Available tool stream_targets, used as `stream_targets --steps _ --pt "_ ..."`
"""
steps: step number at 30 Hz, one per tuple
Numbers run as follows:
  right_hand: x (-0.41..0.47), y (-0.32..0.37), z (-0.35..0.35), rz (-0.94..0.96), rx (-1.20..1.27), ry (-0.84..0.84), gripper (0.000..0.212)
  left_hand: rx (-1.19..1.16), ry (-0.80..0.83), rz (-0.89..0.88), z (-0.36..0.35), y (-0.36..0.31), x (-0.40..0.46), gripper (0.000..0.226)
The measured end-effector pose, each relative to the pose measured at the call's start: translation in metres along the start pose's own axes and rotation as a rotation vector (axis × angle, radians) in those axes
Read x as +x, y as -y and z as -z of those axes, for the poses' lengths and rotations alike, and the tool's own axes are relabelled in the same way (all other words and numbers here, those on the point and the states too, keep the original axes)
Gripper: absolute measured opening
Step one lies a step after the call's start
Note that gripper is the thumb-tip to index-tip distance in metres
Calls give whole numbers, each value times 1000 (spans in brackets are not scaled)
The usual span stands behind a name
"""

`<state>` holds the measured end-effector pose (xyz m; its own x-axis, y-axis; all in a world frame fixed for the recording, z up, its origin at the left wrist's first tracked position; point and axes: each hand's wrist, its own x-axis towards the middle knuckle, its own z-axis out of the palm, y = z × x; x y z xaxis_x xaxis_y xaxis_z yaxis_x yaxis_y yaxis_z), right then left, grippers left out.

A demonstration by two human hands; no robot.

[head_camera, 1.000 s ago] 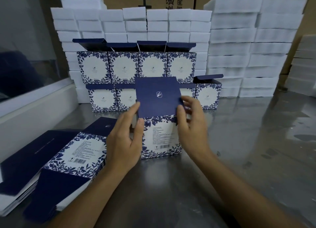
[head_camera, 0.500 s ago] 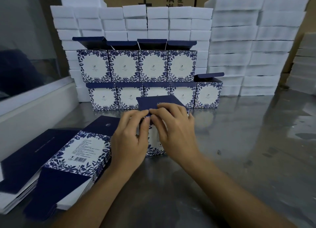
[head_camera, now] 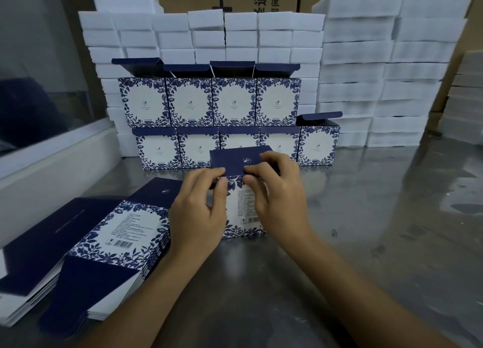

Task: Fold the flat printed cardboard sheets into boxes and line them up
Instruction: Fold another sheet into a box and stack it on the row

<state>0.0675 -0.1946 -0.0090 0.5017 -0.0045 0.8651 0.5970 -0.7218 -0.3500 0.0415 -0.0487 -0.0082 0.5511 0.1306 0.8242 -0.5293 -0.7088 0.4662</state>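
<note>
Here, blue-floral box (head_camera: 245,211), navy lid (head_camera: 235,161).

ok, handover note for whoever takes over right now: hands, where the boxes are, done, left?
Left hand and right hand both pinch the navy lid flap of the blue-and-white floral cardboard box standing on the steel table.
Done: nine folded boxes lined up in two rows behind, five below and four on top.
Left: tuck this lid, add the box to the row, fold the stack of flat printed sheets at left.
</note>
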Motion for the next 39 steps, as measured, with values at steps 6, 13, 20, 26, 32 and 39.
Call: stream_targets --steps 6,13,20,26,32,39 --pt "-4 -8 -1 -95 148 31 31 -7 2 1 1 1 0 28" --pt "-4 -20 -3 -307 277 126 28 -4 22 6 3 2 1 28" --pt "-8 -24 -6 -296 296 41 24 16 45 -5 1 4 -2 27" --pt "-5 -31 -1 -306 288 38 25 1 94 50 -1 7 -5 36" --pt "-6 -42 -6 -530 516 0 21 -43 174 231 -7 23 -9 27" --pt "-14 -54 -6 -685 659 241 83 -62 226 413 -7 36 -7 52"
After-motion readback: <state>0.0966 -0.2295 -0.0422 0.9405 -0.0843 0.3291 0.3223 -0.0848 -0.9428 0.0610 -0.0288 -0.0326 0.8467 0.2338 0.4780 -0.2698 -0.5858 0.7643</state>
